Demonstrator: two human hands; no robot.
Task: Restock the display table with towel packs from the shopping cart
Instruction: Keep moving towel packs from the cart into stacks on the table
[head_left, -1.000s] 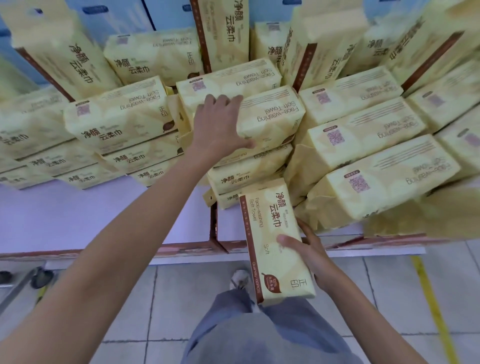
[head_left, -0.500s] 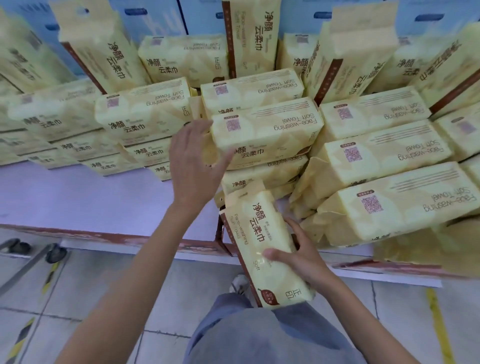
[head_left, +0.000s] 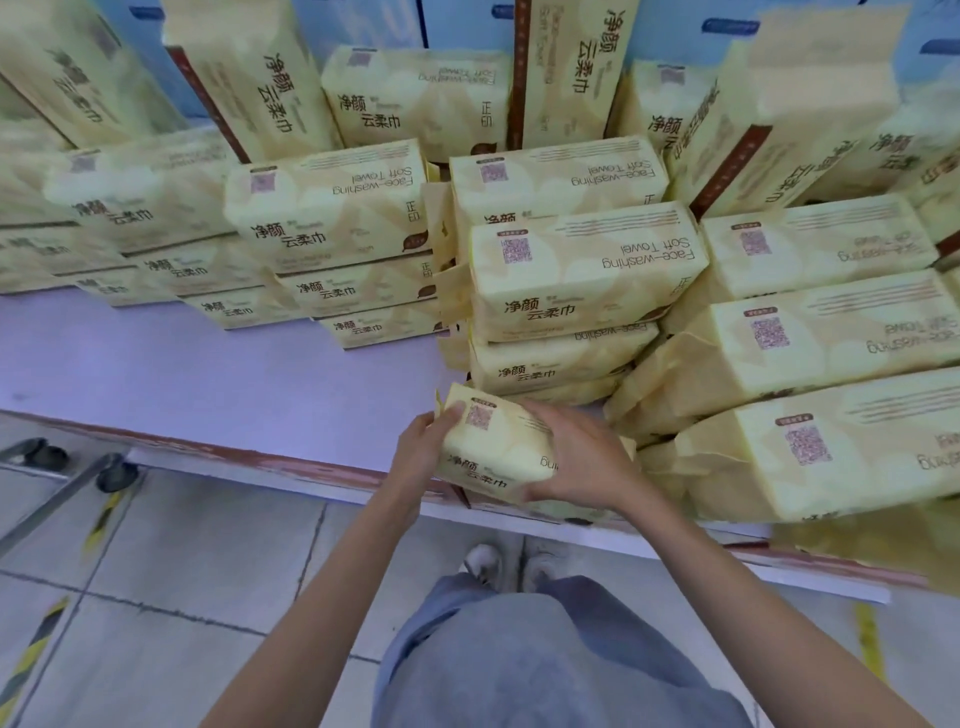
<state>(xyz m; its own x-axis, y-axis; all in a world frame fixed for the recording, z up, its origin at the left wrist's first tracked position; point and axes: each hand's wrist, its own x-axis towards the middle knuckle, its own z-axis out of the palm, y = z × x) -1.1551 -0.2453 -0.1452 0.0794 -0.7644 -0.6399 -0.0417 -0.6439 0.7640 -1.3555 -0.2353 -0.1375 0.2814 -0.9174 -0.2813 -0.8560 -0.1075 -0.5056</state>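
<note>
Towel pack (head_left: 498, 452), pale yellow, lies flat at the front edge of the bench (head_left: 208, 384), gripped from both ends. QR code panel faces up near its 11 o'clock corner; brown lettering runs along its near side.

Left hand (head_left: 423, 449) clasps the pack's left end, thumb on top, fingers wrapped under and hidden. Right hand (head_left: 576, 460) lies across the top and right end, fingers spread over the wrapper, thumb curled to the near side. Both hands are closed onto the pack. Whether its underside rests on the bench or hangs just above it cannot be told from this angle.

At 12 o'clock from the held pack, just beside it, a stack of packs (head_left: 582, 270) stands several high. At 3 o'clock, tilted packs (head_left: 831, 441) lean in overlapping rows, QR codes up. At 10 to 11 o'clock, well apart, lower flat stacks (head_left: 332, 208) run along the back of the bench. Behind those, upright packs (head_left: 566, 67) lean against blue cartons (head_left: 363, 21).

Bench top is lilac, bare at 9 o'clock from the pack, with a worn reddish front edge.

Below: grey tiled floor (head_left: 208, 561), black-and-yellow tape strips, a caster wheel (head_left: 117, 475) on a metal frame at 8 o'clock, the person's blue-grey trousers (head_left: 545, 660) and light shoes (head_left: 483, 561).
</note>
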